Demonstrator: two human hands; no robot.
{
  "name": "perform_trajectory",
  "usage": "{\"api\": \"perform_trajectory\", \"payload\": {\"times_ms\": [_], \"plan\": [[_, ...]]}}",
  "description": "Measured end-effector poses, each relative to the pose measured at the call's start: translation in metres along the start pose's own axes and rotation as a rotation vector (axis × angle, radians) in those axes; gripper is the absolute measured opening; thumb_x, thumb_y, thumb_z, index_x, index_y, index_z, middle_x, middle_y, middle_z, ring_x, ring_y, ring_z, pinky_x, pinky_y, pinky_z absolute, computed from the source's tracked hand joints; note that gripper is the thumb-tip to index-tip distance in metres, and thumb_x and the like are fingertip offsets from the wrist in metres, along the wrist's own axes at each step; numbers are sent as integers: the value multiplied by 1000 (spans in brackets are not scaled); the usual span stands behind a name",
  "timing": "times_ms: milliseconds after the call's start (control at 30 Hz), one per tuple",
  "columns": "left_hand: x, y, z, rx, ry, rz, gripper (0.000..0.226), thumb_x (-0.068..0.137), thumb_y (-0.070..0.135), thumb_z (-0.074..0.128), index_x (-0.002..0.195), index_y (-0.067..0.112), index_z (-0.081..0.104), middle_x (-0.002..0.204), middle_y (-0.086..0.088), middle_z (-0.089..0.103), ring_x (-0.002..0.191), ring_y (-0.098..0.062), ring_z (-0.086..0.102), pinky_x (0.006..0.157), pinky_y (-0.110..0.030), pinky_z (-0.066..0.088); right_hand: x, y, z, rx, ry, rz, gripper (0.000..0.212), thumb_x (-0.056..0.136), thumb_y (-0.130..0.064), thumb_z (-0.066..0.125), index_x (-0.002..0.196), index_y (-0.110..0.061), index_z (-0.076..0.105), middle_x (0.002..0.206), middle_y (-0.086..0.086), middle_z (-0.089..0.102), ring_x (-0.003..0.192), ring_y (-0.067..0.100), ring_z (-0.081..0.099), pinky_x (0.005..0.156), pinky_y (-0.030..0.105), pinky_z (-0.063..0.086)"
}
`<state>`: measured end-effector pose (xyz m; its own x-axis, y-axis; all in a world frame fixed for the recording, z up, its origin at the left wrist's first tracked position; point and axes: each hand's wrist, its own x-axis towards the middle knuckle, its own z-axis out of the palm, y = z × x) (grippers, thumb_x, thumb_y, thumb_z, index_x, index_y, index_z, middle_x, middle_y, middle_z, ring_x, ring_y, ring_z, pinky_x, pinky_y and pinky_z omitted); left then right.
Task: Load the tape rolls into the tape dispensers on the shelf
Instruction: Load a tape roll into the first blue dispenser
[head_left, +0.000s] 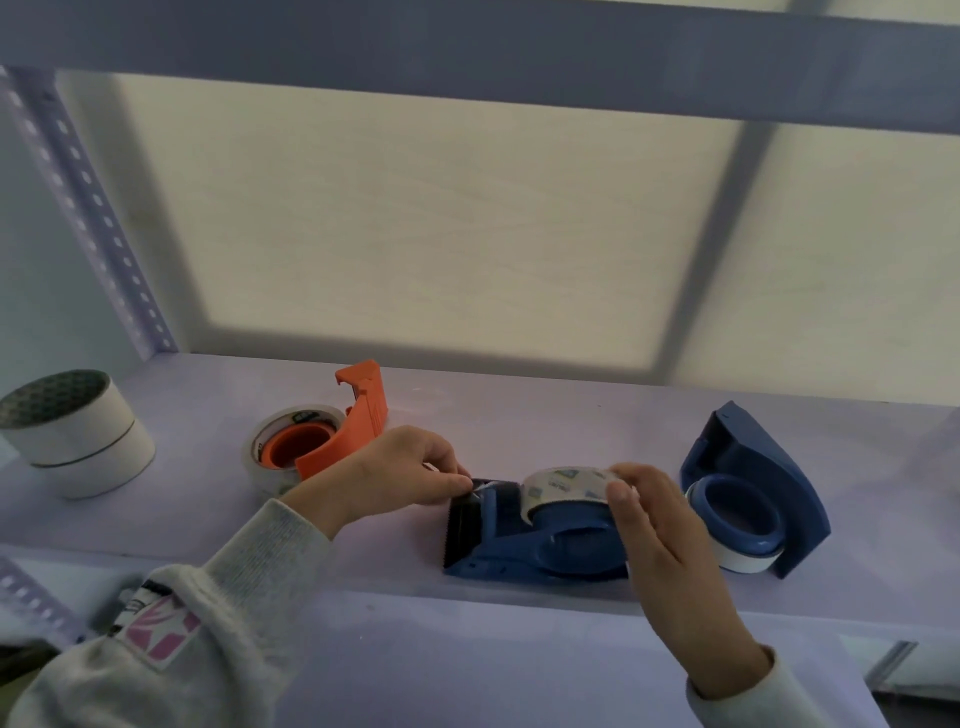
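Observation:
A blue tape dispenser (511, 545) lies on its side near the front edge of the lavender shelf (519, 415), with a clear tape roll (558, 488) on its hub. My left hand (400, 470) pinches the loose tape end at the dispenser's black toothed blade. My right hand (660, 525) holds the clear roll by its right side. An orange dispenser (343, 431) with a clear roll on it lies at the back left. A second blue dispenser (753, 488) with a white roll lies at the right.
Two white tape rolls (78, 436) are stacked at the far left of the shelf. A perforated metal upright (88, 208) rises at the left, and an upper shelf beam (467, 57) crosses overhead. A lower surface (467, 665) lies in front of the shelf.

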<state>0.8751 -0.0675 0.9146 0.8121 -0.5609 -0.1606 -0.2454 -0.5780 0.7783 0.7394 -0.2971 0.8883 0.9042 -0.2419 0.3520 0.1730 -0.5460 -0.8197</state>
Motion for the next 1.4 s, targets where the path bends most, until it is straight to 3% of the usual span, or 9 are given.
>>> {"api": "perform_trajectory", "payload": {"times_ms": [100, 267, 400, 500, 667, 800, 933, 1233, 1400], "plan": [[-3, -4, 2, -127, -10, -23, 11, 85, 17, 68, 77, 9, 67, 96, 2, 74, 87, -15, 71, 80, -26, 58, 0, 9, 0, -29, -73, 48, 51, 80, -77, 36, 109, -37, 49, 107, -17, 57, 104, 10, 54, 86, 24, 44], [-7, -10, 3, -315, -64, -50, 12, 86, 8, 65, 75, 5, 62, 105, -6, 73, 97, -19, 69, 84, -30, 57, 9, 7, -5, 215, -192, 235, 63, 59, -67, 66, 112, -36, 49, 97, 7, 69, 87, 27, 65, 74, 33, 53], [-9, -15, 3, -513, -115, -76, 14, 85, 1, 65, 72, 5, 60, 114, -11, 70, 92, -21, 67, 85, -33, 56, 14, 5, -13, 273, -269, 334, 82, 47, -62, 81, 114, -29, 50, 90, 7, 74, 85, 23, 71, 79, 38, 58], [-10, -16, 3, -620, -108, -87, 21, 84, -3, 64, 66, 7, 60, 115, -11, 70, 91, -22, 67, 76, -28, 56, 17, 5, -16, 267, -346, 381, 94, 37, -64, 85, 115, -29, 47, 106, 6, 70, 92, 26, 70, 82, 44, 59], [-10, -17, -2, -735, -143, -63, 17, 74, 0, 69, 60, 7, 63, 115, -12, 70, 94, -26, 68, 76, -27, 58, 20, 5, -22, 471, -477, 491, 90, 42, -29, 94, 120, -23, 49, 114, 11, 67, 98, 28, 70, 80, 37, 58], [-10, -18, -7, -877, -164, -33, 15, 67, 4, 74, 59, 6, 61, 121, -17, 67, 104, -28, 67, 77, -28, 59, 19, 9, -21, 524, -461, 507, 101, 30, -31, 98, 118, -19, 51, 103, 11, 72, 100, 33, 69, 88, 48, 56], [-11, -20, -11, -1127, -229, 30, 21, 63, 7, 80, 60, 5, 60, 131, -23, 58, 122, -38, 55, 89, -35, 55, 17, 11, -21, 622, -482, 510, 101, 31, -26, 98, 120, -12, 50, 109, 15, 70, 103, 35, 67, 84, 44, 58], [-13, -10, -9, -1457, -298, 152, 19, 69, 9, 78, 60, 9, 62, 132, -21, 58, 117, -32, 61, 88, -28, 53, 17, 8, -15, 847, -501, 375, 94, 44, -17, 92, 126, -6, 47, 121, 22, 62, 111, 37, 62, 84, 38, 58], [-14, -4, 0, -1440, -234, 256, 17, 74, 15, 73, 63, 14, 61, 138, -18, 54, 124, -32, 55, 108, -45, 27, 16, 3, -5, 927, -475, 319, 95, 46, -24, 93, 126, 0, 48, 122, 25, 60, 112, 38, 59, 89, 40, 56]]}}
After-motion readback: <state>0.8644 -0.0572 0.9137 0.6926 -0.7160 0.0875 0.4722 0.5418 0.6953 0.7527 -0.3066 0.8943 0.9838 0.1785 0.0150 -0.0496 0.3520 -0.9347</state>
